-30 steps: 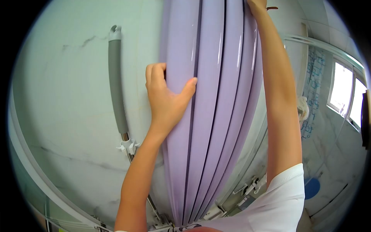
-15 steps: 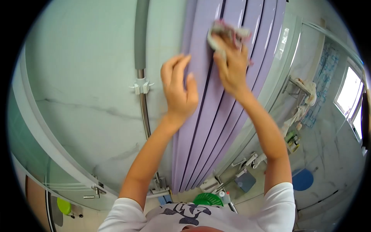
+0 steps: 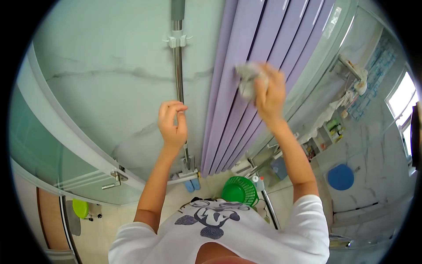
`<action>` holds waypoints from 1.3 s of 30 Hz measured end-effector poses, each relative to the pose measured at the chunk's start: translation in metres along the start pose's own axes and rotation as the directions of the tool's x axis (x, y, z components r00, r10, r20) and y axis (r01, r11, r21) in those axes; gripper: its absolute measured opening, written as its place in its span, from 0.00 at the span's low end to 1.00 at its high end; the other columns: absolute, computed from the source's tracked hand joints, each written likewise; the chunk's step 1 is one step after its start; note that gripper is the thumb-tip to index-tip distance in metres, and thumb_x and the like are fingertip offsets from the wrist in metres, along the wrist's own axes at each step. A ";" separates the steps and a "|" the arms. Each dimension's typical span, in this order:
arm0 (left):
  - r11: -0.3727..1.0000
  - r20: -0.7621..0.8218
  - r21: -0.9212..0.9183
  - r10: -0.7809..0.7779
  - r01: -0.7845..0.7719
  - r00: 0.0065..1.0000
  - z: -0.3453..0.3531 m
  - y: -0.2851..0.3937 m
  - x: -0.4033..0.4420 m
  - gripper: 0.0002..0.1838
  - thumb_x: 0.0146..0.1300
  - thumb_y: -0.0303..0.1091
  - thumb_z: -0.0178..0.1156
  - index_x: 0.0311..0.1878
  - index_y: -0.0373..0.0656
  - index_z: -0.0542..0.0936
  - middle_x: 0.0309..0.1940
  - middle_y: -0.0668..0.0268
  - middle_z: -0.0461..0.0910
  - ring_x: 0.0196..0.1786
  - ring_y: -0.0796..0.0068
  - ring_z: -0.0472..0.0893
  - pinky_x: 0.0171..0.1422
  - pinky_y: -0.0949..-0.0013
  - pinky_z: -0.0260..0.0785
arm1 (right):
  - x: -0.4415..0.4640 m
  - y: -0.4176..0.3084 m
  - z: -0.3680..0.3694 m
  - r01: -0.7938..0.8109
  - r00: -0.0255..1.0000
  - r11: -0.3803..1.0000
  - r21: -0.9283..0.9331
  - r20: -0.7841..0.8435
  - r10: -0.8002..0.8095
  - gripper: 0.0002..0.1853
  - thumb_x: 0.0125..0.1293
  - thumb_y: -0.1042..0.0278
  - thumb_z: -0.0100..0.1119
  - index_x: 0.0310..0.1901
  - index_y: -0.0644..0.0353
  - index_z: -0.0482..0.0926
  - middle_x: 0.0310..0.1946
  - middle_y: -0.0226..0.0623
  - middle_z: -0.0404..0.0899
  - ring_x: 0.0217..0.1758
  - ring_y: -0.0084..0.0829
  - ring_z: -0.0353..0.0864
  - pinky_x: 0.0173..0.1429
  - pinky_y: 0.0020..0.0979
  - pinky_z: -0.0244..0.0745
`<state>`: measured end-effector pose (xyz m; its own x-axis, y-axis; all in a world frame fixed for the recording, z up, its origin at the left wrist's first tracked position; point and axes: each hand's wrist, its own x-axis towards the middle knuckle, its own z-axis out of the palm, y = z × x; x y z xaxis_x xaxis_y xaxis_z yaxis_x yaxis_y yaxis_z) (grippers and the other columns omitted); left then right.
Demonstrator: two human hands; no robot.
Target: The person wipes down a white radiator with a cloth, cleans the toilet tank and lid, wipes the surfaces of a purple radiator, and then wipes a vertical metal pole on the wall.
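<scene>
My right hand is closed around a crumpled pale cloth, slightly smeared by motion. The cloth lies over the front of a tall lilac radiator made of long upright panels. To the left, my left hand is raised in front of the marbled wall with nothing in it. Its fingers are loosely bent and the thumb stands apart from them. Just behind that hand runs a metal pole with a grey sleeve at its top, held by a white wall clip.
A green basket stands on the floor below the radiator, with blue slippers near it. At left is a frosted glass door with a metal handle. Glass panels, shelves and a round blue object are at right.
My right hand has brought the cloth lower on the radiator. My left hand has moved left, away from the radiator toward the pole. The view has tilted down, showing more floor.
</scene>
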<state>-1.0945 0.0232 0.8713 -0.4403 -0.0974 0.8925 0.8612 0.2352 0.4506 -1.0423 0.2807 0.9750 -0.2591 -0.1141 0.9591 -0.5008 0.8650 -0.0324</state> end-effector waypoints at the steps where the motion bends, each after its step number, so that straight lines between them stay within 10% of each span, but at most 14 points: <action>1: 1.000 -0.003 0.000 -0.025 0.025 1.000 -0.006 0.004 -0.002 0.07 0.59 0.17 0.56 0.37 0.36 0.82 0.41 0.57 0.80 0.45 0.60 0.80 0.52 0.64 0.72 | 0.021 -0.005 -0.001 0.010 0.999 0.998 -0.060 -0.050 -0.013 0.18 0.73 0.63 0.60 0.62 0.56 0.83 0.62 0.46 0.76 0.65 0.50 0.71 0.68 0.46 0.68; 5: 1.000 0.015 0.021 -0.012 0.011 1.000 -0.026 0.015 -0.011 0.07 0.60 0.17 0.56 0.37 0.36 0.82 0.41 0.57 0.80 0.45 0.61 0.80 0.52 0.65 0.72 | 0.026 0.018 0.058 0.014 0.984 0.961 -0.277 -0.166 -0.062 0.22 0.72 0.64 0.60 0.67 0.48 0.80 0.74 0.52 0.64 0.77 0.61 0.57 0.78 0.55 0.57; 14: 0.976 0.053 0.159 -0.158 0.148 0.986 -0.101 -0.006 -0.050 0.07 0.62 0.18 0.56 0.38 0.37 0.82 0.41 0.60 0.80 0.45 0.66 0.79 0.49 0.69 0.71 | -0.230 -0.015 0.101 -0.263 0.895 0.962 -0.069 0.356 0.270 0.31 0.62 0.77 0.66 0.68 0.45 0.79 0.81 0.55 0.50 0.83 0.62 0.49 0.82 0.49 0.53; 16: 0.964 0.059 0.173 -0.214 0.201 0.975 -0.110 -0.011 -0.057 0.06 0.63 0.18 0.57 0.38 0.38 0.82 0.42 0.61 0.80 0.44 0.69 0.79 0.47 0.71 0.71 | -0.270 -0.034 0.092 -0.351 0.830 0.929 -0.116 0.421 0.366 0.24 0.70 0.69 0.62 0.67 0.49 0.79 0.72 0.58 0.68 0.75 0.56 0.69 0.75 0.45 0.67; 18: 0.949 0.061 0.155 -0.285 0.273 0.957 -0.111 -0.014 -0.063 0.06 0.64 0.18 0.57 0.39 0.38 0.82 0.42 0.62 0.80 0.44 0.71 0.79 0.46 0.72 0.71 | -0.277 -0.043 0.079 -0.753 0.154 0.573 -0.324 0.760 0.632 0.19 0.77 0.56 0.55 0.62 0.56 0.81 0.50 0.59 0.84 0.54 0.53 0.85 0.59 0.44 0.78; 24: 0.915 0.193 0.170 -0.396 0.367 0.898 -0.099 -0.030 -0.083 0.07 0.66 0.19 0.57 0.43 0.38 0.82 0.44 0.63 0.80 0.43 0.71 0.79 0.47 0.71 0.74 | -0.268 -0.064 0.096 -0.785 0.459 0.619 0.005 0.675 0.577 0.22 0.79 0.49 0.52 0.52 0.62 0.82 0.33 0.61 0.79 0.36 0.49 0.86 0.43 0.41 0.76; 26: 0.901 0.263 0.164 -0.433 0.403 0.862 -0.094 -0.031 -0.090 0.08 0.66 0.20 0.57 0.46 0.38 0.82 0.45 0.63 0.81 0.44 0.70 0.80 0.48 0.69 0.75 | -0.228 -0.073 0.097 -0.853 0.248 0.518 -0.067 0.821 0.515 0.23 0.80 0.48 0.51 0.51 0.63 0.82 0.29 0.54 0.81 0.34 0.36 0.84 0.43 0.37 0.76; 31: 0.781 0.299 -0.028 -0.589 0.623 0.751 -0.092 -0.025 -0.103 0.10 0.71 0.28 0.62 0.53 0.38 0.82 0.50 0.66 0.82 0.49 0.74 0.81 0.50 0.69 0.75 | -0.168 -0.101 0.109 -0.982 0.184 0.006 0.189 0.951 0.249 0.25 0.81 0.48 0.51 0.52 0.66 0.83 0.39 0.29 0.85 0.41 0.20 0.79 0.46 0.28 0.76; 34: 0.432 0.366 -0.172 -0.806 0.885 0.465 -0.102 -0.004 -0.099 0.13 0.71 0.32 0.66 0.55 0.38 0.82 0.47 0.68 0.83 0.47 0.80 0.80 0.50 0.72 0.73 | -0.160 -0.097 0.126 -0.943 0.087 -0.312 0.115 0.991 0.101 0.25 0.79 0.48 0.55 0.57 0.66 0.80 0.49 0.33 0.85 0.46 0.25 0.83 0.51 0.31 0.79; 37: 0.486 0.397 -0.032 -0.796 0.873 0.457 -0.113 -0.007 -0.110 0.16 0.69 0.35 0.69 0.55 0.37 0.82 0.41 0.71 0.82 0.43 0.84 0.78 0.49 0.75 0.72 | -0.151 -0.095 0.134 -0.941 0.038 -0.338 0.021 0.998 -0.043 0.24 0.75 0.51 0.62 0.57 0.67 0.80 0.49 0.35 0.85 0.49 0.25 0.83 0.53 0.31 0.79; 39: 0.471 0.279 -0.014 -0.845 0.882 0.455 -0.114 0.004 -0.107 0.12 0.69 0.37 0.69 0.48 0.40 0.82 0.34 0.76 0.79 0.37 0.86 0.75 0.44 0.78 0.68 | -0.151 -0.094 0.139 -0.985 0.164 -0.053 0.162 0.986 -0.032 0.23 0.72 0.58 0.63 0.60 0.66 0.78 0.48 0.34 0.84 0.48 0.23 0.82 0.52 0.29 0.78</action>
<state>-1.0147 -0.0755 0.7804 -0.9994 0.0267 0.0201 0.0204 0.0113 0.9997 -1.0713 0.1489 0.7938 -0.8406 -0.5284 -0.1195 0.1481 -0.0120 -0.9889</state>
